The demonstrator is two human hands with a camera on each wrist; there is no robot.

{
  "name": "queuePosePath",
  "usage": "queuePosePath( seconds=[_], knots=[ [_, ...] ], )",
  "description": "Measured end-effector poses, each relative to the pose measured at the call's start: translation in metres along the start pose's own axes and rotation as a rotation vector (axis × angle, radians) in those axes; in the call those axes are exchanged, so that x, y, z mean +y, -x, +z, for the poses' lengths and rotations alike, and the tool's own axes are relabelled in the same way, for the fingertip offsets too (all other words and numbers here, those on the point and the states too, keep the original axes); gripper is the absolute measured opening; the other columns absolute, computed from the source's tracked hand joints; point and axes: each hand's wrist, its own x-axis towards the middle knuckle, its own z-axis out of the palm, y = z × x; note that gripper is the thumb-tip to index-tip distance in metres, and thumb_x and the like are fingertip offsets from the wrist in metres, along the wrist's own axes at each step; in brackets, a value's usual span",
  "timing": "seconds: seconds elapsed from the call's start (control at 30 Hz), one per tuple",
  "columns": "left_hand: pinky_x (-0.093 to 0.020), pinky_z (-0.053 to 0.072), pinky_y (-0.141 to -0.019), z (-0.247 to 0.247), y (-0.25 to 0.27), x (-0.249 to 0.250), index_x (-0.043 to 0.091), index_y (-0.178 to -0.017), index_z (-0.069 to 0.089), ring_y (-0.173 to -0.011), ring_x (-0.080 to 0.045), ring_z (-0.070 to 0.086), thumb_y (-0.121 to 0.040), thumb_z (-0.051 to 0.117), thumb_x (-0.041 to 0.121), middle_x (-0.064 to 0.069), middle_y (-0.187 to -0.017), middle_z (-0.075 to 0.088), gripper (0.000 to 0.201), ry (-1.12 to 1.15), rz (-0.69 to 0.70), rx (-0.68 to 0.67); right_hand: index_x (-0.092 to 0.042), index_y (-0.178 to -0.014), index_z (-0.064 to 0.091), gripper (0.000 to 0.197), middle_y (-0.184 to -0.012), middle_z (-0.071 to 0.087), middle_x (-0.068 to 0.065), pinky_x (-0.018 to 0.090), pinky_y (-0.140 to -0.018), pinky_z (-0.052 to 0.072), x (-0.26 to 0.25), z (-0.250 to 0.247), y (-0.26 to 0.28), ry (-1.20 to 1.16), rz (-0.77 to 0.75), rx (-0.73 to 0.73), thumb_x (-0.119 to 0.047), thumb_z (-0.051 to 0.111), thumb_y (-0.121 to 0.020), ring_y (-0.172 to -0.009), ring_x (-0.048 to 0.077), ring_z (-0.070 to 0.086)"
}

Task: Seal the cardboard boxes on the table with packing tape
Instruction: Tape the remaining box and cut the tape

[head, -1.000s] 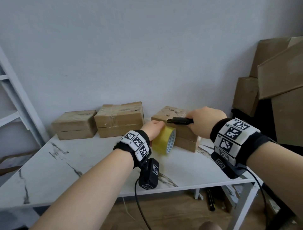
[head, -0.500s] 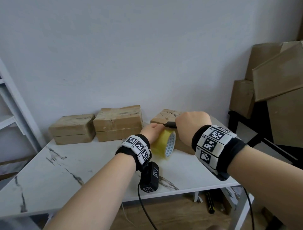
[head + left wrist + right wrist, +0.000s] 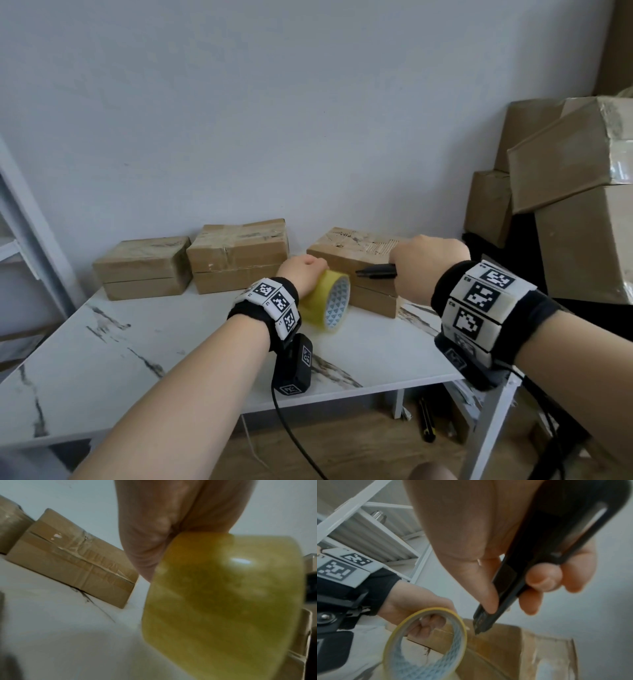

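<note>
My left hand (image 3: 301, 272) grips a yellow roll of packing tape (image 3: 327, 299) just above the white marble table (image 3: 137, 359), fingers hooked through its core (image 3: 426, 626). The roll (image 3: 223, 601) hangs against the left end of the right-hand cardboard box (image 3: 363, 260). My right hand (image 3: 428, 267) holds a black utility knife (image 3: 376, 271) in a fist. The knife (image 3: 539, 554) points its tip at that box's (image 3: 513, 649) upper edge beside the roll. Whether a strip of tape runs from roll to box is unclear.
Two more cardboard boxes (image 3: 142, 269) (image 3: 239, 255) stand along the wall at the table's back; the middle one (image 3: 73, 559) carries tape. Large boxes (image 3: 565, 192) are stacked at the right. A white shelf frame (image 3: 20, 219) stands left. A yellow-black tool (image 3: 426, 423) lies on the floor.
My right hand with the knife swung left to the roll, then drew back right along the box's front edge. The left hand and the roll have stayed almost in place.
</note>
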Motion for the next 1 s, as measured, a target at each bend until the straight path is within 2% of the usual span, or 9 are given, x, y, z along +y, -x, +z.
queuePosePath(
  seconds=[0.13, 0.33, 0.47, 0.57, 0.7, 0.8, 0.87, 0.93, 1.0],
  knots=[
    [-0.029, 0.035, -0.069, -0.027, 0.013, -0.003, 0.010, -0.096, 0.066, -0.083, -0.020, 0.047, -0.095, 0.041, 0.028, -0.004, -0.092, 0.054, 0.031, -0.097, 0.040, 0.092, -0.015, -0.108, 0.060, 0.023, -0.096, 0.060, 0.002, 0.027, -0.068, 0.045, -0.017, 0.034, -0.010, -0.135, -0.085, -0.145, -0.019, 0.045, -0.091, -0.086, 0.023, 0.058],
    [-0.027, 0.036, -0.071, -0.050, 0.027, -0.007, 0.010, -0.106, 0.066, -0.087, -0.017, 0.049, -0.097, 0.040, 0.026, -0.001, -0.098, 0.058, 0.032, -0.185, 0.062, 0.153, -0.017, -0.134, 0.045, 0.043, -0.128, 0.046, 0.012, 0.036, -0.089, 0.047, -0.044, 0.060, -0.015, -0.187, -0.157, -0.385, -0.007, 0.044, -0.092, -0.112, 0.029, 0.051],
    [-0.027, 0.037, -0.071, -0.048, 0.028, -0.005, 0.009, -0.106, 0.066, -0.085, -0.017, 0.049, -0.097, 0.041, 0.026, -0.001, -0.097, 0.058, 0.031, -0.192, 0.079, 0.163, -0.014, -0.124, 0.056, 0.034, -0.124, 0.050, 0.008, 0.040, -0.093, 0.047, -0.048, 0.056, -0.012, -0.110, -0.160, -0.194, -0.019, 0.048, -0.092, -0.112, 0.029, 0.049],
    [-0.028, 0.036, -0.065, -0.048, 0.028, -0.003, 0.007, -0.105, 0.066, -0.084, -0.017, 0.047, -0.095, 0.042, 0.025, 0.000, -0.094, 0.056, 0.031, -0.197, 0.085, 0.177, -0.018, -0.130, 0.051, 0.039, -0.135, 0.045, 0.003, 0.038, -0.105, 0.032, -0.048, 0.052, -0.023, -0.126, -0.231, 0.164, -0.030, 0.043, -0.094, -0.128, 0.024, 0.038],
    [-0.026, 0.036, -0.072, -0.048, 0.028, -0.002, 0.010, -0.105, 0.066, -0.086, -0.017, 0.048, -0.095, 0.043, 0.025, 0.000, -0.097, 0.059, 0.030, -0.171, 0.074, 0.180, -0.014, -0.149, 0.019, 0.059, -0.159, 0.000, -0.002, 0.046, -0.119, -0.001, -0.044, 0.063, -0.041, 0.019, -0.244, 0.054, -0.035, 0.036, -0.097, -0.147, 0.018, -0.005],
    [-0.026, 0.035, -0.073, -0.049, 0.029, 0.000, 0.012, -0.105, 0.066, -0.089, -0.017, 0.050, -0.095, 0.043, 0.026, -0.001, -0.103, 0.062, 0.029, -0.134, 0.078, 0.183, -0.015, -0.143, 0.037, 0.050, -0.159, 0.004, -0.005, 0.044, -0.119, -0.001, -0.043, 0.065, -0.040, -0.053, -0.252, 0.057, -0.037, 0.034, -0.098, -0.147, 0.016, -0.003],
    [-0.026, 0.035, -0.071, -0.047, 0.030, 0.004, 0.011, -0.106, 0.065, -0.088, -0.016, 0.049, -0.095, 0.044, 0.026, 0.000, -0.101, 0.060, 0.028, -0.082, 0.086, 0.194, -0.013, -0.117, 0.061, 0.039, -0.150, 0.032, 0.001, 0.039, -0.118, 0.017, -0.044, 0.056, -0.033, -0.314, -0.231, 0.152, -0.034, 0.033, -0.100, -0.141, 0.020, 0.023],
    [-0.026, 0.035, -0.069, -0.043, 0.031, 0.010, 0.013, -0.109, 0.064, -0.090, -0.015, 0.048, -0.095, 0.045, 0.028, 0.002, -0.101, 0.057, 0.028, -0.011, 0.096, 0.212, -0.007, -0.082, 0.064, 0.047, -0.105, 0.061, 0.008, 0.034, -0.095, 0.043, -0.046, 0.046, -0.027, -0.729, -0.143, 0.167, -0.035, 0.031, -0.101, -0.104, 0.023, 0.053],
    [-0.025, 0.034, -0.075, -0.038, 0.032, 0.016, 0.015, -0.110, 0.063, -0.094, -0.014, 0.049, -0.096, 0.046, 0.031, 0.003, -0.105, 0.057, 0.027, 0.046, 0.127, 0.231, -0.001, -0.081, 0.066, 0.055, -0.087, 0.068, 0.010, 0.036, -0.085, 0.050, -0.049, 0.040, -0.026, -1.124, -0.094, 0.073, -0.043, 0.035, -0.099, -0.087, 0.026, 0.062]
  ],
)
